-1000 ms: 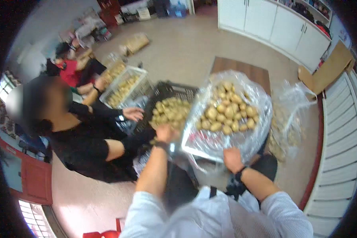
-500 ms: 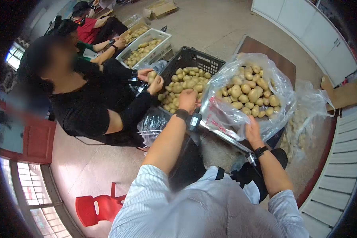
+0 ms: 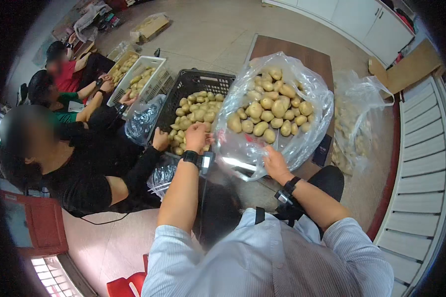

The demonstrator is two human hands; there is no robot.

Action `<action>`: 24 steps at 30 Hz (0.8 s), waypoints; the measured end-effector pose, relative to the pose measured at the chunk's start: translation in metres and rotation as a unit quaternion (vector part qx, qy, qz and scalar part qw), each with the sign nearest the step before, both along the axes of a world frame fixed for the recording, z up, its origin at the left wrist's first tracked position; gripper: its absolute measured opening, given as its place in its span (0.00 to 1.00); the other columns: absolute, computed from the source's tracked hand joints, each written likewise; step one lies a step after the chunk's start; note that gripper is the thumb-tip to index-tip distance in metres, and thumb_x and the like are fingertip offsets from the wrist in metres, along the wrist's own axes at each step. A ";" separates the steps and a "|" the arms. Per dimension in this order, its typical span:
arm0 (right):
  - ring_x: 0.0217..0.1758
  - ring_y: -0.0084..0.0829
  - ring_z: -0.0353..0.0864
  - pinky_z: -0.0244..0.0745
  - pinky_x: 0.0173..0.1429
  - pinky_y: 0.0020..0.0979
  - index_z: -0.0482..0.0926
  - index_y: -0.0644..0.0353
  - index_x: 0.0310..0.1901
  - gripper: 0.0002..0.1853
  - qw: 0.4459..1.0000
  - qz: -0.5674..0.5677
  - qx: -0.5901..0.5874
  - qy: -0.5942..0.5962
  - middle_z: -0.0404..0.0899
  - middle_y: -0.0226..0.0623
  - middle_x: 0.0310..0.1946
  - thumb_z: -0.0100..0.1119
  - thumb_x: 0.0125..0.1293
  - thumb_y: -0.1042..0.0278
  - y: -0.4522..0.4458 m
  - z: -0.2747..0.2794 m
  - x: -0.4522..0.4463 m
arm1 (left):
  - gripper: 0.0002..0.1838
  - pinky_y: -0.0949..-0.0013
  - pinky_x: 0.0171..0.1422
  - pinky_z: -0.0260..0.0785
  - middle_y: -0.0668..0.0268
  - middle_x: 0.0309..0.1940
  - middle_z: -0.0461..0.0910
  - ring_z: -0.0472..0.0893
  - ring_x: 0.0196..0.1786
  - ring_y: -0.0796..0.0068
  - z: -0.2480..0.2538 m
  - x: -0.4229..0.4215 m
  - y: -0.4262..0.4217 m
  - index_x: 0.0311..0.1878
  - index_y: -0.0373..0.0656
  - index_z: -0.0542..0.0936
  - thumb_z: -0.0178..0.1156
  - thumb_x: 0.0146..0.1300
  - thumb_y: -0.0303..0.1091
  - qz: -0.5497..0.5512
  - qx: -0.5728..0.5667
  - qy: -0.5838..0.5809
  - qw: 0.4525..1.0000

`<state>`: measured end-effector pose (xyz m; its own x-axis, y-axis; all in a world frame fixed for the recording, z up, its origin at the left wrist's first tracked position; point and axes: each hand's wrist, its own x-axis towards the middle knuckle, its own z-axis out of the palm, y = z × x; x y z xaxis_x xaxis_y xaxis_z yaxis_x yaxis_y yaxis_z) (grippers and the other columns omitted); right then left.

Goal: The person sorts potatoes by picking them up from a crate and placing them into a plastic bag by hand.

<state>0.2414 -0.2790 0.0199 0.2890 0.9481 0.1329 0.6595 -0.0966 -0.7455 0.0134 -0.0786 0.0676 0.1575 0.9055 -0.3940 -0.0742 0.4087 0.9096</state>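
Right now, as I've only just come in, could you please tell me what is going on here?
A person's right hand grips the near edge of an open, clear plastic bag with potatoes in it. The left hand is between that bag and a black crate that also holds potatoes; whether it grips anything is unclear. A co-worker's hand is at the crate's other side.

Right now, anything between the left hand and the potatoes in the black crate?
Nothing visible. The left hand is at the near side of the black crate, by the potatoes; whether it touches any is unclear. A co-worker's hand is farther left in the picture, not between them.
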 end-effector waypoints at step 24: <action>0.32 0.55 0.79 0.72 0.39 0.53 0.71 0.62 0.35 0.10 0.982 0.115 -0.084 -0.126 0.78 0.53 0.25 0.59 0.53 0.69 -0.025 0.024 -0.009 | 0.10 0.66 0.29 0.78 0.63 0.33 0.75 0.80 0.27 0.68 0.048 0.021 0.011 0.40 0.37 0.76 0.53 0.63 0.34 -0.080 -0.057 0.019 0.995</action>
